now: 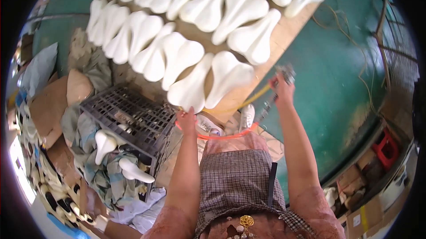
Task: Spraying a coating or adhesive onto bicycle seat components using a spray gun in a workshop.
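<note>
Rows of white bicycle saddle-shaped pieces point(230, 77) lie on a wooden board point(284, 39). My right hand point(284, 92) is closed around a silvery metal spray gun point(286, 75), blurred, off the board's right edge. Close by that hand, a yellow hose point(255, 96) slants down left toward the near saddles. My left hand point(186, 118) is at the near end of the closest saddle piece point(191, 88), its fingers bent together; what they grip is unclear. An orange hose point(222, 137) curves across in front of me, between my left wrist and a point below my right hand.
To the left, a black plastic crate point(128, 115) stands beside crumpled cloth point(106, 172) and two loose saddle pieces point(133, 171). Cardboard point(51, 106) lies farther left. A thin hose point(359, 48) trails over the green floor point(328, 88). A red stool point(385, 147) is at right.
</note>
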`<action>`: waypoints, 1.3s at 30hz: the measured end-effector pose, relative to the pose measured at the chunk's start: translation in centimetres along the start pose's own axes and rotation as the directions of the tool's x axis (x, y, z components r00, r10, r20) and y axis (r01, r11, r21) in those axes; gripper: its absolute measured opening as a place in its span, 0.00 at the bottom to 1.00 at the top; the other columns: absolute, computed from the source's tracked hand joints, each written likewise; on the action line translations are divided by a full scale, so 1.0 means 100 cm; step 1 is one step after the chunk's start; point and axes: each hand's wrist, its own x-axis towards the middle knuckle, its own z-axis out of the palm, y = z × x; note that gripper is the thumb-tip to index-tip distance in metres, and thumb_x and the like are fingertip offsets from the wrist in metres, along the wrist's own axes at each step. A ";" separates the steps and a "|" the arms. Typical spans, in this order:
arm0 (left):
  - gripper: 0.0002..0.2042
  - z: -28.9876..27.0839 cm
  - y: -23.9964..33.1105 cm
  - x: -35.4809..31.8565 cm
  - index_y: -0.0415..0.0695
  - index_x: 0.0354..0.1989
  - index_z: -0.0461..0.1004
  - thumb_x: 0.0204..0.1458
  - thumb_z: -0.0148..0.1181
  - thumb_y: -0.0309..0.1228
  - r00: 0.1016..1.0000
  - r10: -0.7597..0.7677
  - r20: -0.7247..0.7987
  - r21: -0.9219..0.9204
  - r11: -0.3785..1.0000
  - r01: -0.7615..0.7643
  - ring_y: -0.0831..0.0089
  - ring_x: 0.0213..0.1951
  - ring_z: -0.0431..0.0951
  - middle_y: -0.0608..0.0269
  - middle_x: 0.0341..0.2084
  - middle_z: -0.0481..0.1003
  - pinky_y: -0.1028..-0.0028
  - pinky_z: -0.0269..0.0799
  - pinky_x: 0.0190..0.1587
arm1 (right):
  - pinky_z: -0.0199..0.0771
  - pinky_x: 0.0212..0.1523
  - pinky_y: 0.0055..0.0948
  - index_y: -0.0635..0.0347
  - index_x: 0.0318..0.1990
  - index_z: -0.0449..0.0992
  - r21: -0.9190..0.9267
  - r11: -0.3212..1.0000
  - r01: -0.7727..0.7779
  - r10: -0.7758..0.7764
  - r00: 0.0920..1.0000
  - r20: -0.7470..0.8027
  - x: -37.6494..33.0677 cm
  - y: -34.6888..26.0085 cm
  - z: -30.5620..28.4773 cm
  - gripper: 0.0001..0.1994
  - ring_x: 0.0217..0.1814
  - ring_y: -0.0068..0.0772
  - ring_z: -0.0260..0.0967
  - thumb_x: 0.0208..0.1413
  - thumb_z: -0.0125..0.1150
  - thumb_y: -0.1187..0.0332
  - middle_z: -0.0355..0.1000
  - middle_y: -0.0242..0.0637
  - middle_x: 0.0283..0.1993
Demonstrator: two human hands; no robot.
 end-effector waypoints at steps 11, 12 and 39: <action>0.18 0.023 -0.037 -0.053 0.47 0.44 0.70 0.48 0.55 0.43 0.827 -0.097 0.554 0.253 0.966 -0.056 0.74 0.30 0.71 0.67 0.31 0.72 0.74 0.66 0.30 | 0.71 0.41 0.33 0.66 0.38 0.70 -0.090 0.995 0.033 0.003 0.927 0.374 -0.188 -0.124 -0.073 0.15 0.35 0.34 0.70 0.57 0.48 0.60 0.70 0.40 0.33; 0.18 0.037 -0.031 -0.055 0.46 0.44 0.69 0.48 0.55 0.42 0.826 -0.168 0.539 0.202 0.977 0.067 0.74 0.29 0.70 0.67 0.31 0.71 0.74 0.67 0.30 | 0.71 0.41 0.33 0.66 0.38 0.70 -0.093 0.994 0.051 -0.012 0.927 0.375 -0.194 -0.125 -0.074 0.15 0.35 0.34 0.70 0.57 0.48 0.60 0.70 0.40 0.33; 0.21 -0.254 0.045 -0.269 0.38 0.42 0.71 0.53 0.48 0.46 0.500 0.235 0.833 -0.010 0.912 -0.411 0.70 0.41 0.72 0.60 0.33 0.75 0.74 0.62 0.47 | 0.68 0.46 0.39 0.64 0.44 0.66 0.464 0.794 0.393 -0.608 0.499 0.617 -0.366 -0.379 0.054 0.21 0.36 0.35 0.70 0.60 0.37 0.53 0.69 0.40 0.37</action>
